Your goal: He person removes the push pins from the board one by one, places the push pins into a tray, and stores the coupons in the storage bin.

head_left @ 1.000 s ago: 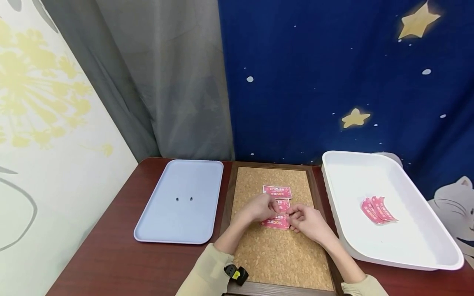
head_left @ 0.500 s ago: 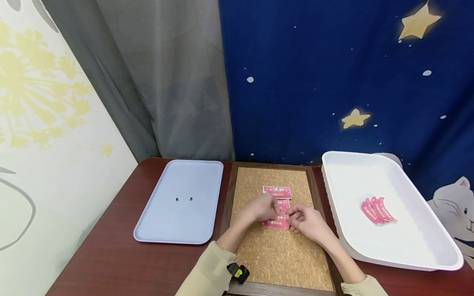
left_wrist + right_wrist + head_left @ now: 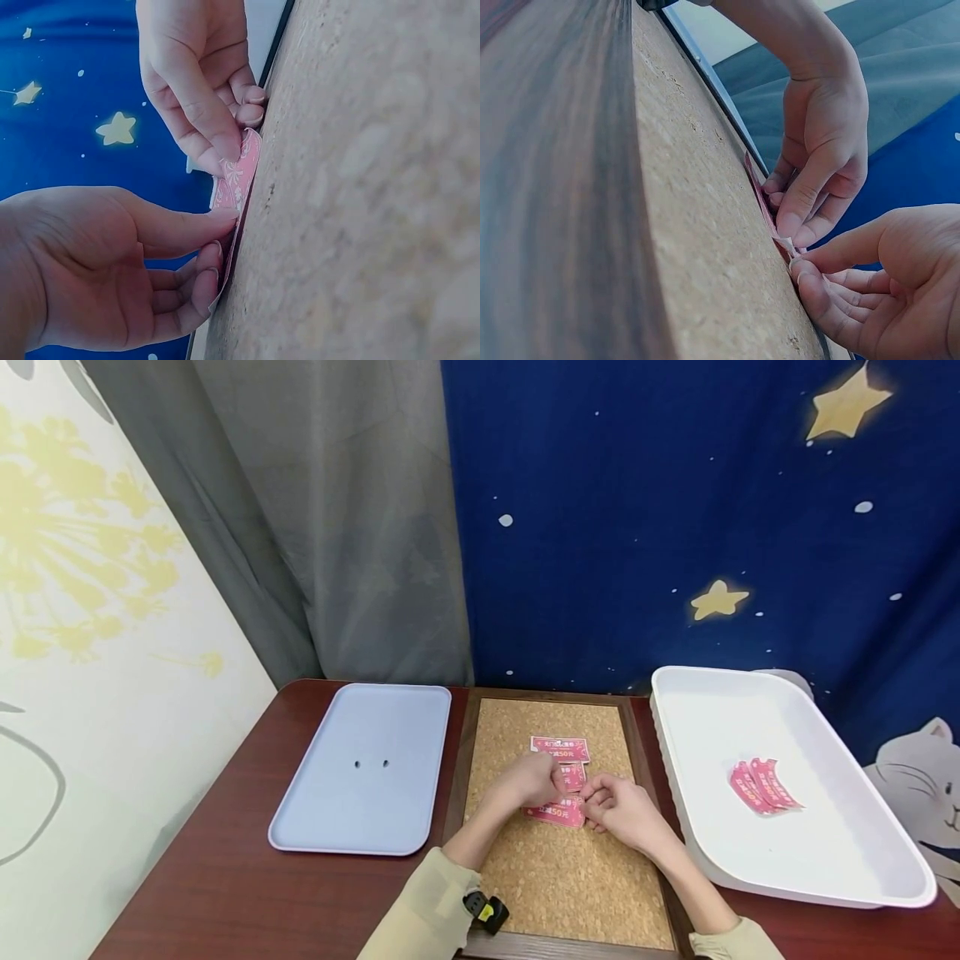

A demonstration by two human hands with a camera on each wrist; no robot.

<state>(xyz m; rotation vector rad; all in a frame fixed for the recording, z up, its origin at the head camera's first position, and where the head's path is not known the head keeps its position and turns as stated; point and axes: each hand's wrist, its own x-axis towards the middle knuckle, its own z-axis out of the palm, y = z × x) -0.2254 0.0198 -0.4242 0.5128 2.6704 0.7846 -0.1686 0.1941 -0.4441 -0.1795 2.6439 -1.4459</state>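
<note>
Three pink paper coupons lie in a column on the cork board (image 3: 570, 885): a top coupon (image 3: 560, 749), a middle coupon (image 3: 574, 777) and a lowest coupon (image 3: 557, 812). My left hand (image 3: 531, 779) reaches across the middle one and pinches pink coupon paper (image 3: 244, 169) between thumb and fingers. Close beside it, my right hand (image 3: 618, 810) pinches the same paper near its right edge. In the right wrist view a whitish corner (image 3: 786, 244) shows between both sets of fingertips. What else the fingertips may hold there, I cannot tell.
On the left stands a pale blue tray (image 3: 360, 727) with two small dark items (image 3: 371, 764) in it. To the right, a white tub (image 3: 825, 860) contains a few more pink coupons (image 3: 765, 785). The board's dark wooden frame (image 3: 577, 946) borders the cork.
Both hands stay at nearly the same spot over the lower coupons. The left forearm and sleeve have shifted slightly to the right.
</note>
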